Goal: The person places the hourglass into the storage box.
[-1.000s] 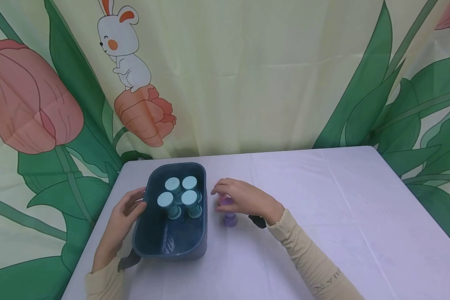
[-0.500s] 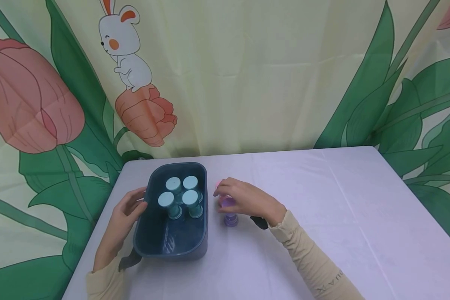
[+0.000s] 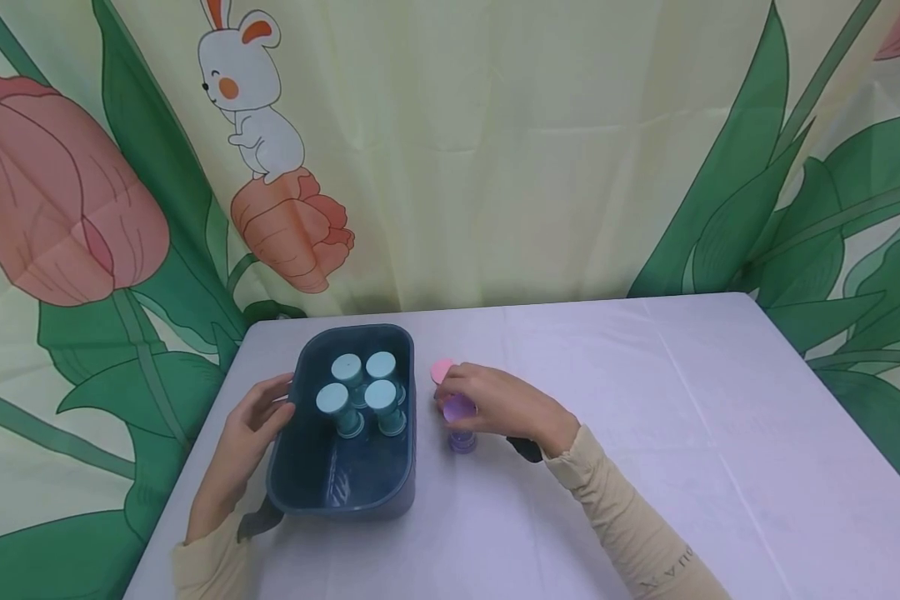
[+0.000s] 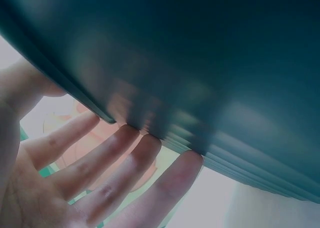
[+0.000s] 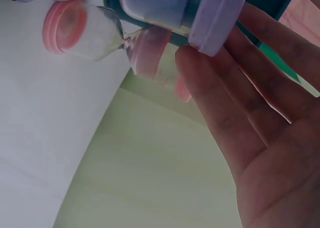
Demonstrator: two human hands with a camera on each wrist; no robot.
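Observation:
My right hand [image 3: 506, 408] pinches the top of a purple hourglass [image 3: 462, 439] that stands on the table, its fingertips at the purple cap [image 5: 217, 22] in the right wrist view. Just behind it stands a pink hourglass [image 3: 442, 370], partly hidden by the fingers. My left hand [image 3: 243, 442] rests against the left side of a dark blue bin [image 3: 337, 508]. In the left wrist view its fingers [image 4: 175, 175] lie nearly straight along the bin's outer wall. Several teal hourglasses [image 3: 383, 408] stand inside the bin, toward its far end.
A white cloth covers the table [image 3: 645, 433]. Behind its far edge hangs a curtain [image 3: 495, 167] printed with tulips, leaves and a rabbit on a carrot. The bin stands close to the left of the purple and pink hourglasses.
My right hand has drawn slightly right and nearer, closing on the purple hourglass's top. More of the pink cap now shows behind the fingers. The left hand and bin stay put.

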